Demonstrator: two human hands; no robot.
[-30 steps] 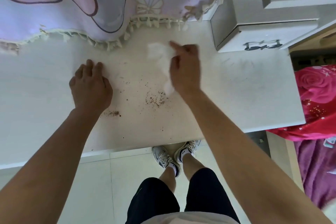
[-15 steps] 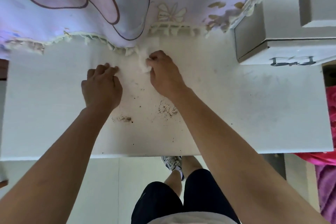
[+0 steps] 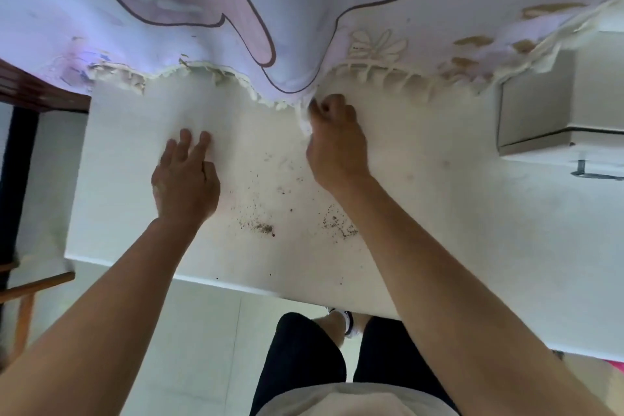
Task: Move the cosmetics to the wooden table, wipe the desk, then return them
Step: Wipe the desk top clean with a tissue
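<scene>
A: Item one — desk (image 3: pixel 439 230): white top, dark grit (image 3: pixel 263 228) in two patches near the front edge. Cosmetics: none in view.
B: Wipe?
A: White tissue (image 3: pixel 305 125), pinched in the right hand (image 3: pixel 337 142) at the hem of the fringed cloth (image 3: pixel 287 44). Left hand (image 3: pixel 185 179): fingers straight, flat on the top.
B: Advice?
A: Sweep from the hem toward the grit — gather it, probably, rather than scatter it off the edge; brace with the left hand.

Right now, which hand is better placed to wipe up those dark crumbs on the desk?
Likely the right hand: it grips the white wipe, just behind the crumbs. The left hand rests flat on the desk, holding nothing.
</scene>
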